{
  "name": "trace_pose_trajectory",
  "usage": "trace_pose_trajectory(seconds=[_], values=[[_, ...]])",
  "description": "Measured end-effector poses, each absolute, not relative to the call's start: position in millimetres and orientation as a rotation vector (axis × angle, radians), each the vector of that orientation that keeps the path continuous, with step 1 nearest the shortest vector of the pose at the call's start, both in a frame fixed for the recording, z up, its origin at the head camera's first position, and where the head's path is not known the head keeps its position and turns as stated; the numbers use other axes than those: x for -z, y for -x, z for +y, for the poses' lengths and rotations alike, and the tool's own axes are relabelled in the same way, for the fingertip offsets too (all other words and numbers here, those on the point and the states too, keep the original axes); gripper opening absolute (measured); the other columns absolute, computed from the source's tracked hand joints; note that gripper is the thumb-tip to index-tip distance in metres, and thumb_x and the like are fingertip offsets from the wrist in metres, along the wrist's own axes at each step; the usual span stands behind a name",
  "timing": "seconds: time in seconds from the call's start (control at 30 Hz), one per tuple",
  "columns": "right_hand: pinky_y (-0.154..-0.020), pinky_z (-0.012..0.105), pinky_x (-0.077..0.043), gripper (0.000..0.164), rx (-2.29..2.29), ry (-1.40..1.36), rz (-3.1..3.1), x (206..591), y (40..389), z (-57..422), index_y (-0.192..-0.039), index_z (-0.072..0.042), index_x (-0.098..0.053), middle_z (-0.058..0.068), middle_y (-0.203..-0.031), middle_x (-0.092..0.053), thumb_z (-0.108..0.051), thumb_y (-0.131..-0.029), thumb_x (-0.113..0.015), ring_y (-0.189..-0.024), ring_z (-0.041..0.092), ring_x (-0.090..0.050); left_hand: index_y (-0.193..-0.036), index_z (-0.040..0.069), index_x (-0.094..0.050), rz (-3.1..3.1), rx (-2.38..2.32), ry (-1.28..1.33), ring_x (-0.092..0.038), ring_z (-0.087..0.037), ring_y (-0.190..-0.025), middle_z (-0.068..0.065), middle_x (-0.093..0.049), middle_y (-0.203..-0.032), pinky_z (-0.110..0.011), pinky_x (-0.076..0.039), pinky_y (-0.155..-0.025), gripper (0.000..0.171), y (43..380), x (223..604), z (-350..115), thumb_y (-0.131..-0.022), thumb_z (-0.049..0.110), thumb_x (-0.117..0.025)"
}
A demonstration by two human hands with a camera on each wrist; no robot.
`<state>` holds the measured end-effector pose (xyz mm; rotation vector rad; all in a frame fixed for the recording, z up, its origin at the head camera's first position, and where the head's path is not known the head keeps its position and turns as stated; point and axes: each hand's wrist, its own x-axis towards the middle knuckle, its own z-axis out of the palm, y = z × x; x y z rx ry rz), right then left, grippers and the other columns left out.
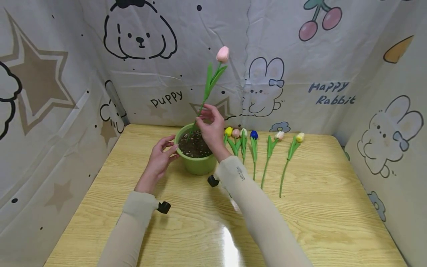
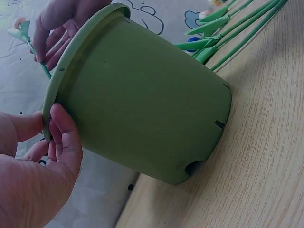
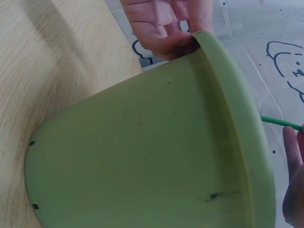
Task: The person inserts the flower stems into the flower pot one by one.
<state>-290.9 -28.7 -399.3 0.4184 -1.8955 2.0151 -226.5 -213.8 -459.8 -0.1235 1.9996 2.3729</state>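
A light green flowerpot [image 1: 200, 166] of dark soil [image 1: 195, 147] stands upright on the table. My left hand [image 1: 160, 157] pinches the pot's rim at its left side, thumb on one face and fingers on the other, as the left wrist view shows closely. Above the soil, my right hand [image 1: 213, 129] pinches the thin stem of a pink artificial tulip [image 1: 222, 55] between thumb and fingers. The tulip leans slightly right, bloom and leaves high above the hand. Its stem runs down inside the pot, where the lower end meets the soil in the head view.
Right of the pot several artificial tulips lie in a row on the wooden table [image 1: 320, 207], among them a blue one [image 1: 254, 135] and a pale yellow one [image 1: 300, 137]. A printed cloth [image 1: 200, 85] hangs behind and at both sides.
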Motion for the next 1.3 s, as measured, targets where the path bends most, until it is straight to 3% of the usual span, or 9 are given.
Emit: trace_pose_trajectory(seconds=[0.4, 0.6, 0.77, 1.3], values=[[-0.078, 0.025, -0.062, 0.045, -1.927, -0.457, -1.986, 412.8, 301.8, -34.5, -0.135, 0.0, -0.06, 0.019, -0.117, -0.07, 0.006, -0.092, -0.071, -0.101, 0.028, -0.07, -0.155, 0.001, -0.039, 1.996, -2.369, 0.154, -0.062, -0.007, -0.086, -0.002, -0.044, -0.118, -0.018, -0.059, -0.078, 0.052, 226.0, 457.7, -212.3, -0.106, 0.001, -0.054], [-0.08, 0.03, -0.064, 0.044, -1.899, -0.495, -2.02, 415.5, 302.8, -37.6, -0.135, -0.003, -0.06, 0.017, -0.116, -0.07, 0.003, -0.093, -0.07, -0.101, 0.028, -0.07, -0.156, 0.002, -0.039, 1.991, -2.374, 0.156, -0.062, -0.007, -0.088, -0.002, -0.045, -0.117, -0.018, -0.059, -0.079, 0.052, 225.8, 456.7, -212.5, -0.106, 0.002, -0.054], [-0.078, 0.025, -0.063, 0.041, -1.836, -0.547, -2.036, 418.0, 303.6, -38.8, -0.132, -0.002, -0.062, 0.018, -0.113, -0.072, 0.003, -0.092, -0.071, -0.099, 0.029, -0.071, -0.156, 0.002, -0.039, 1.995, -2.368, 0.146, -0.062, -0.007, -0.087, -0.001, -0.046, -0.116, -0.019, -0.059, -0.079, 0.052, 225.6, 457.6, -211.8, -0.106, 0.004, -0.054], [-0.08, 0.028, -0.064, 0.04, -1.751, -0.698, -2.134, 420.5, 306.1, -42.6, -0.134, -0.004, -0.063, 0.016, -0.112, -0.072, 0.0, -0.095, -0.069, -0.101, 0.026, -0.07, -0.155, 0.002, -0.04, 2.008, -2.369, 0.146, -0.062, -0.008, -0.086, -0.002, -0.047, -0.116, -0.019, -0.059, -0.078, 0.051, 226.6, 460.7, -211.2, -0.106, 0.005, -0.054]])
